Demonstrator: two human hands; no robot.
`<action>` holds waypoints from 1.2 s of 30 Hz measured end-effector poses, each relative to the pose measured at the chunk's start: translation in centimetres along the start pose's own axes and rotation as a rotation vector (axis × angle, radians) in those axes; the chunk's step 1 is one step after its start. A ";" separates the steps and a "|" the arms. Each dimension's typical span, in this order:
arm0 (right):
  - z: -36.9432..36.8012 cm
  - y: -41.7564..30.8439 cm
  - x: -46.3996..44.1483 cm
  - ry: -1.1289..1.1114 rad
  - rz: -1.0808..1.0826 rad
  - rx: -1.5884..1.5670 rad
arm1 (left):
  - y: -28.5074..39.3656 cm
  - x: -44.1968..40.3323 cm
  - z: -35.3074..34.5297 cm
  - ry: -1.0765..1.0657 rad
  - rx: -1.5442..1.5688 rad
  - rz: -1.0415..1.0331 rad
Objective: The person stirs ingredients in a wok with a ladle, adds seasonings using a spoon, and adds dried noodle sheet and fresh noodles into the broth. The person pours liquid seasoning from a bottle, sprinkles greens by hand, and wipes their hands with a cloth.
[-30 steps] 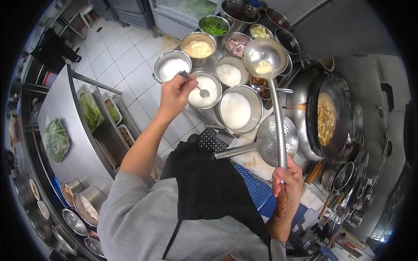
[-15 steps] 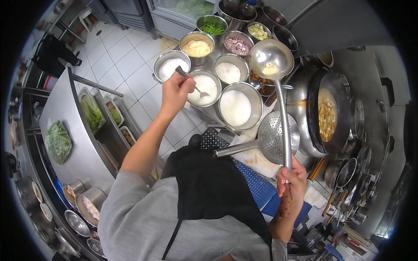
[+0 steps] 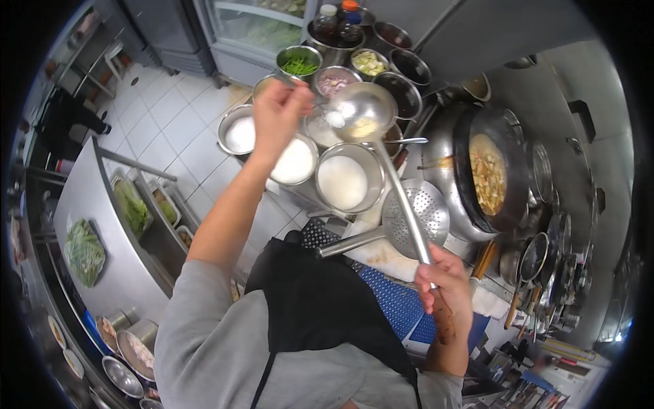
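Head view: the left hand (image 3: 278, 119) is raised and blurred, its fingers closed on a small, dark-handled metal spoon (image 3: 285, 81) beside the ladle; the spoon's far end is too blurred to read. Opposite, the right hand (image 3: 444, 276) grips the end of the long, straight handle of a large, round steel ladle (image 3: 371, 102). The ladle's bowl hangs over the round steel containers, with a small pale-yellow heap (image 3: 366, 127) inside and a white patch near its left rim.

Good handling here probably means holding the ladle's bowl level, since its weight sits far from the grip, and tipping the spoon low and well inside the rim, so nothing white scatters into the containers underneath.

Just below are a round steel bowl of white grains or powder (image 3: 294, 162) and a wider steel pot of smooth white contents (image 3: 343, 183). Chopped green stalks (image 3: 298, 66), pale cubes (image 3: 369, 63) and chopped purplish pieces (image 3: 334, 85) fill bowls farther out. Beneath the ladle's handle lies a perforated round steel strainer (image 3: 422, 211). Beyond it, a dark, wide wok (image 3: 514, 157) holds browned, yellowish chunks (image 3: 488, 174) in liquid.
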State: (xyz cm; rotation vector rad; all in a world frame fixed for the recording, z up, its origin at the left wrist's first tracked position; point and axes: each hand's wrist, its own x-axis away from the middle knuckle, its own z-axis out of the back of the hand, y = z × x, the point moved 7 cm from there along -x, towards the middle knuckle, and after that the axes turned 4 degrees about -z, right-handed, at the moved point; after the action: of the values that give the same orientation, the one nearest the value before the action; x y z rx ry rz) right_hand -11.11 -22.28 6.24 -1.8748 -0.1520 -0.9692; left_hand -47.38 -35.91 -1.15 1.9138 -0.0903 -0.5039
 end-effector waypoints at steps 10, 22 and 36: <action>1.5 1.5 -0.2 0.087 0.118 -0.145 | -3.2 0.7 -1.8 0.029 -0.536 -0.258; 4.5 1.5 0.6 0.161 0.177 -0.170 | -9.9 0.7 -3.2 -0.142 -0.678 -0.027; 5.3 1.1 0.5 0.169 0.184 -0.116 | -9.1 -2.1 0.9 0.089 -0.296 0.298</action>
State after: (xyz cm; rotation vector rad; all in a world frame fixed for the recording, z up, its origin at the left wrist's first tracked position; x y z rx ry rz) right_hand -7.33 -18.76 4.70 -1.8644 0.1784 -1.0203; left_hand -51.14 -32.47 -9.02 1.5950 -0.2269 -0.2166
